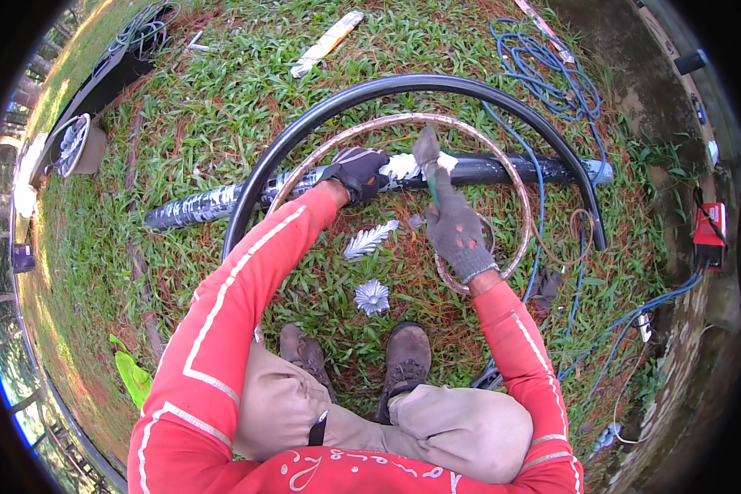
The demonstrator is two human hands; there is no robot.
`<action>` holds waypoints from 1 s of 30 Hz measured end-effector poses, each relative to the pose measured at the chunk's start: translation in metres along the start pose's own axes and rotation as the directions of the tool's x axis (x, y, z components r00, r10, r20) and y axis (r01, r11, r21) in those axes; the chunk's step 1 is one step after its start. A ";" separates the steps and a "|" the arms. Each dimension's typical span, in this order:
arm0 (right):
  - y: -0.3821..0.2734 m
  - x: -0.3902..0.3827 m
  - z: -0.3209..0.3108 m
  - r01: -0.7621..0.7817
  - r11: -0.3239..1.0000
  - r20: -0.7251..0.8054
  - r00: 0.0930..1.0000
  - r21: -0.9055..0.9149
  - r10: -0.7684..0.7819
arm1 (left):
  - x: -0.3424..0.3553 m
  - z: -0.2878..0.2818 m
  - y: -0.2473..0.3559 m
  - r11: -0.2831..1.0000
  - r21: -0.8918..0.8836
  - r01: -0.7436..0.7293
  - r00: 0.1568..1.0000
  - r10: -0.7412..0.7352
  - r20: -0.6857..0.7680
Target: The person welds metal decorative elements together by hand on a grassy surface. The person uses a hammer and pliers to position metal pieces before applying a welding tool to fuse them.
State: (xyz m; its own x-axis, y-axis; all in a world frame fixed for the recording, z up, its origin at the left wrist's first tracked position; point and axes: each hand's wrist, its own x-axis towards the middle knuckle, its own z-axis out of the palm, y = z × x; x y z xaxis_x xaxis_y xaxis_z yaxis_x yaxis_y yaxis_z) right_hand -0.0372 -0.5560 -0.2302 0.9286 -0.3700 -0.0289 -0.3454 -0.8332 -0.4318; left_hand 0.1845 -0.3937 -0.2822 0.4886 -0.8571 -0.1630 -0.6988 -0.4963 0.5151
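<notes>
My left hand [358, 171], in a dark glove, has its fingers closed on a white metal leaf [402, 167] lying over a long black pipe [498, 169]. My right hand [454, 235], in a torn grey glove, grips a green-handled tool [436, 188], whose grey head rests at the leaf. Around them a large black curved tube [313, 118] and a thinner rusty ring [514, 193] lie over the pipe, with a smaller ring near my right wrist. Below the pipe are a silvery leaf piece [369, 240] and a silvery flower piece [373, 296].
Coiled blue hose [543, 70] and cables run along the right to a red machine [708, 237] by a concrete edge [667, 99]. A bucket [78, 144] stands at left, near a green cloth [130, 370]. My boots [405, 350] are on the grass.
</notes>
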 end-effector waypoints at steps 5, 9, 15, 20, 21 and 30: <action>0.009 0.018 -0.025 0.008 0.997 0.071 0.997 0.082 -0.014 | 0.001 -0.016 -0.014 0.969 -0.246 0.028 0.994 0.000 0.112; 0.008 0.004 -0.040 -0.108 0.969 -0.036 0.992 0.222 0.119 | -0.002 -0.037 -0.002 0.920 -0.363 0.149 0.984 -0.174 -0.038; 0.006 0.007 -0.041 -0.174 0.951 0.036 0.985 0.254 0.171 | -0.005 -0.016 -0.043 0.973 -0.230 0.003 1.000 -0.007 -0.017; 0.021 -0.001 -0.033 -0.109 0.970 0.039 0.994 0.219 0.102 | 0.000 -0.009 -0.012 0.965 -0.255 0.059 0.998 -0.053 0.027; 0.017 0.001 -0.033 -0.100 0.969 0.069 0.994 0.225 0.087 | -0.001 -0.012 -0.009 0.968 -0.221 0.115 0.992 -0.101 0.075; -0.002 0.014 -0.039 -0.086 0.981 0.111 0.992 0.174 0.067 | 0.003 -0.004 -0.016 0.998 -0.007 -0.058 0.997 0.058 -0.055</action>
State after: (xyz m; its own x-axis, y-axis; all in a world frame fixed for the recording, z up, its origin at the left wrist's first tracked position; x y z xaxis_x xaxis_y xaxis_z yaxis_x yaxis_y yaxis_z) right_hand -0.0288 -0.5758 -0.1944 0.9125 -0.3776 -0.1574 -0.3951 -0.7142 -0.5777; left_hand 0.1995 -0.3875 -0.2873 0.4756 -0.8754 -0.0866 -0.7225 -0.4448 0.5293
